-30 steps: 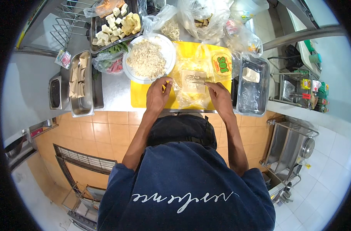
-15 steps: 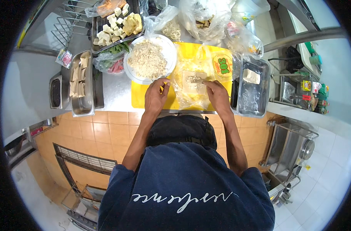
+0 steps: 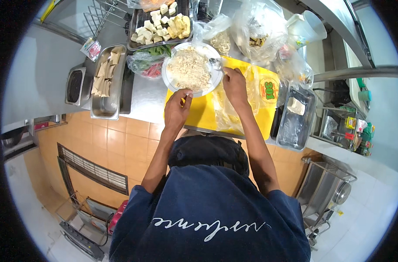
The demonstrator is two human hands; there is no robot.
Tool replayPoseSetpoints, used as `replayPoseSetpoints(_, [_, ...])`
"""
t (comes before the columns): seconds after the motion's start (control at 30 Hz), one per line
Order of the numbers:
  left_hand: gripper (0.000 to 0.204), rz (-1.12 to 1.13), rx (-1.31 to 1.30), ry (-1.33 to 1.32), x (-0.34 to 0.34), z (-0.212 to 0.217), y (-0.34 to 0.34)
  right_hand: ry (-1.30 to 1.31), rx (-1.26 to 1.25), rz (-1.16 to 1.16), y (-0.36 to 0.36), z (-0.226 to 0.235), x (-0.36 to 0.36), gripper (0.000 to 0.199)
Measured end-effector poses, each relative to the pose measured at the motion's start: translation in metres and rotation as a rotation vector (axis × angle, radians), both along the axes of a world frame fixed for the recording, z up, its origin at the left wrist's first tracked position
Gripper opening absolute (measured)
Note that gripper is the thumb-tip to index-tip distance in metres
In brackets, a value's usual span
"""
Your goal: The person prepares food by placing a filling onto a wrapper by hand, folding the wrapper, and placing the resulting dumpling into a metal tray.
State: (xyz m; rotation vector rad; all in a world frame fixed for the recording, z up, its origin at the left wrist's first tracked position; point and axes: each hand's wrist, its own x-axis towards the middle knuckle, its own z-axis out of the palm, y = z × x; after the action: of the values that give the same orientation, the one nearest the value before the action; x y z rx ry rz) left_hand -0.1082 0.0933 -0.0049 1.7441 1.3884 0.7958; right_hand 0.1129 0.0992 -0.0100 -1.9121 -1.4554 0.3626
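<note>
A white plate heaped with pale shredded filling stands at the far edge of a yellow cutting board. My left hand pinches the plate's near rim. At the plate's right side, my right hand grips a metal spoon whose bowl lies over the filling. Thin pale wrapper sheets in clear plastic lie on the board under my right forearm.
Left of the board stand a steel tray of folded pale pieces and a small dark-lined tin. Behind are a tray of cut cubes, a bag of greens, several plastic bags and a white jug. A steel pan sits at the right.
Both hands left the wrapper on the board and reached forward to the plate. The left now holds its rim and the right has taken the spoon.
</note>
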Motion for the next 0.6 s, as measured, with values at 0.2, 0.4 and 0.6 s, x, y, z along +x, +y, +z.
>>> replayPoseSetpoints(0.2, [0.017, 0.050, -0.047, 0.013, -0.022, -0.004, 0.000, -0.090, -0.071, -0.068, 0.049, -0.022, -0.019, 0.027])
replayPoseSetpoints(0.4, [0.016, 0.019, -0.025, 0.000, -0.032, -0.004, 0.003, -0.256, -0.108, -0.083, 0.055, -0.030, -0.025, 0.025])
replayPoseSetpoints(0.6, [0.016, -0.042, -0.011, -0.003, -0.027, -0.009, 0.007, -0.303, -0.116, -0.048, 0.052, -0.031, -0.021, 0.026])
